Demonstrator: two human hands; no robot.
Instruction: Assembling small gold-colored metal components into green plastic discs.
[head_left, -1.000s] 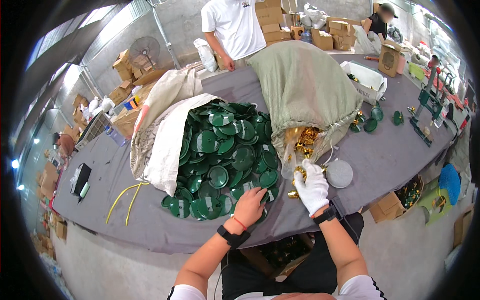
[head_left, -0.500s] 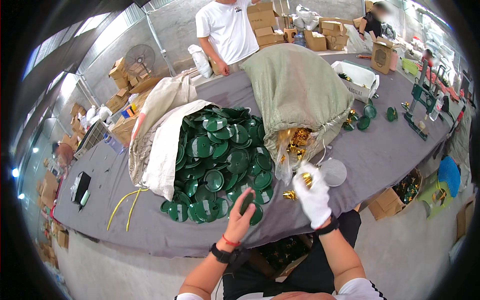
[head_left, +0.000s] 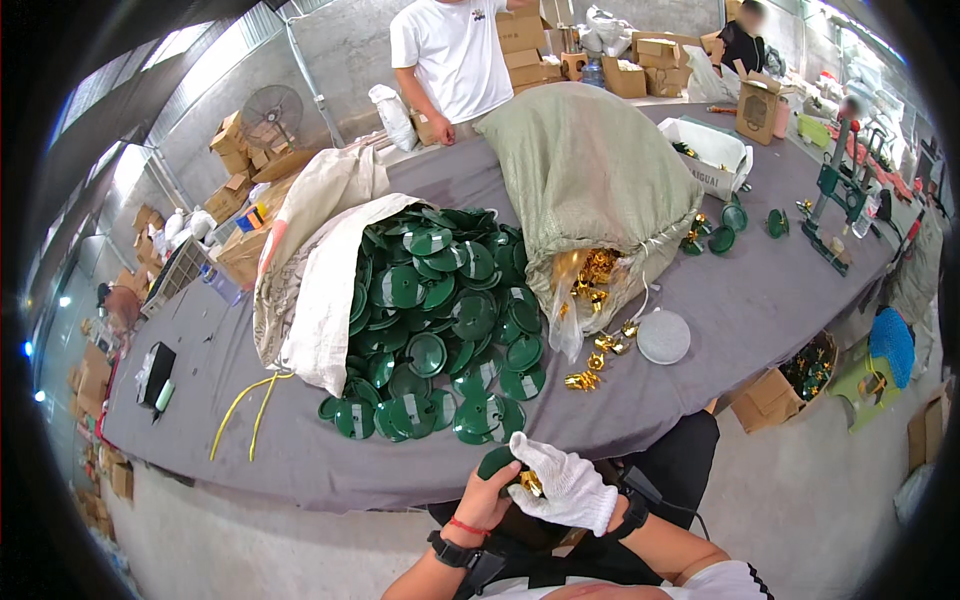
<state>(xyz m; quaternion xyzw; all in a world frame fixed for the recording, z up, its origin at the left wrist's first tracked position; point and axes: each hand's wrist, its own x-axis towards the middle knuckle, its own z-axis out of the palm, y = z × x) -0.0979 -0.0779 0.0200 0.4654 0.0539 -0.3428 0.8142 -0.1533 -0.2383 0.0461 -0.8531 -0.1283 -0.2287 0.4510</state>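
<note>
A sack lies on the left part of the counter, and discs spill from its mouth. String lies in front of it, to the left. A case lies farther left.

Right of the discs is a second sack. Metal bits sit in its mouth. Loose bits lie in front, with a pad on their right. Behind the pad, to the right, is a tub. A tool stands farther right.

The left hand and right hand are together at the counter's front edge, left of the pad. A person stands behind the counter.
</note>
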